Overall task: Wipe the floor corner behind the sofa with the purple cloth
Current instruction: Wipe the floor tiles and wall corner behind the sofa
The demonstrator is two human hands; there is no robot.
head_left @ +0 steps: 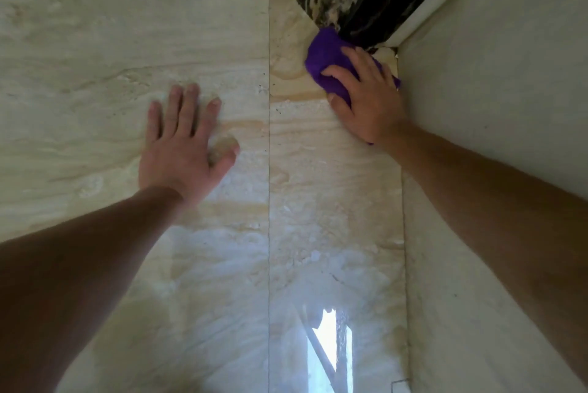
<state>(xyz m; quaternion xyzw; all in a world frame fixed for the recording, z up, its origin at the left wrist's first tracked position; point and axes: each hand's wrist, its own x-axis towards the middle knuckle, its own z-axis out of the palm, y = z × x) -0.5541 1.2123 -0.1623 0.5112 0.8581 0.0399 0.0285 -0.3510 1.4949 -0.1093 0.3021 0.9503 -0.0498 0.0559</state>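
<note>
Cloth [324, 58] bunched in floor corner, right hand [366, 97] pressing down on it, fingers curled over. Left hand [183, 151] flat on floor [95, 74], fingers spread.

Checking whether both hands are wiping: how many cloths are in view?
1. The purple cloth lies bunched under the right hand in the floor corner; the left hand rests flat on bare tile. Nothing suggests another, hidden one.
</note>
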